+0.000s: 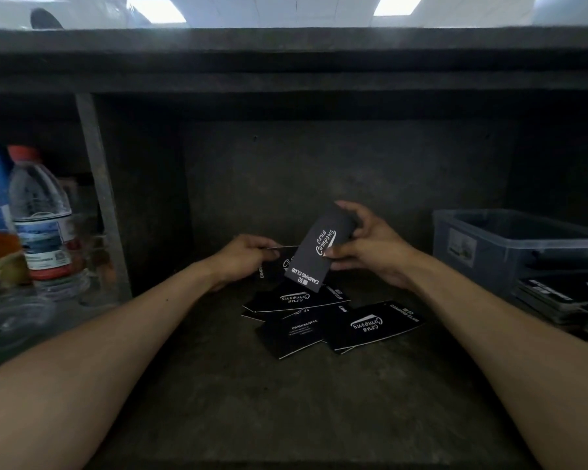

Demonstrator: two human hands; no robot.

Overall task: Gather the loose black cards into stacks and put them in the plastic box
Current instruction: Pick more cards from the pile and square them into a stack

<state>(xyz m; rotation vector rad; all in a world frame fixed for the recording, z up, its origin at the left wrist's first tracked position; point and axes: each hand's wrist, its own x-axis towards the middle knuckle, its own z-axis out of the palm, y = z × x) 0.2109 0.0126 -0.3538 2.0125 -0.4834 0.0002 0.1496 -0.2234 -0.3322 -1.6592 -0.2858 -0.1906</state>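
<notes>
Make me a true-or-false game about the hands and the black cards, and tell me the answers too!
1. The right hand holds a black card up above the shelf. True.
2. Every card has already been picked up. False: several loose cards lie scattered on the shelf.
3. The plastic box sits over on the right side. True.
4. The left hand is empty. False: it pinches a second card.
5. The bottle on the left has a green cap. False: its cap is red.
</notes>
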